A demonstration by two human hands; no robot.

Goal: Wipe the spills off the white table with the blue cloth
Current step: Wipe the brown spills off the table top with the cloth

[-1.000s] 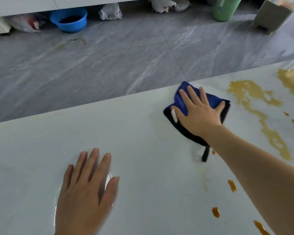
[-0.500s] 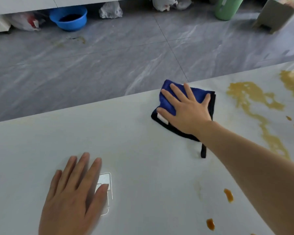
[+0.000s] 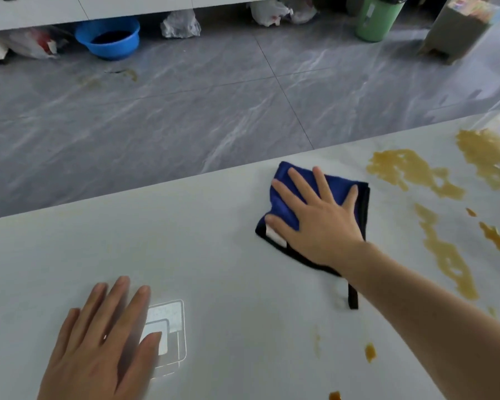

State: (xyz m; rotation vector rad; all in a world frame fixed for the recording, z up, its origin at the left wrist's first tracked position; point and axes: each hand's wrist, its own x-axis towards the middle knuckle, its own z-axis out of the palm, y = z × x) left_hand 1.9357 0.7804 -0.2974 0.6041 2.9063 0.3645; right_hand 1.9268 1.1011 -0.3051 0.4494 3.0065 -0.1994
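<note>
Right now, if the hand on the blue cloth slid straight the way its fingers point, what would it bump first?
Nothing on the table, it seems. The right hand points up-left over the blue cloth, toward the white table edge close ahead, then only floor below.

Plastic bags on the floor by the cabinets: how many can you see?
3: one left of the blue basin, at; one right of it, at; one left of the green bin, at. Cabinets may hide more.
</note>
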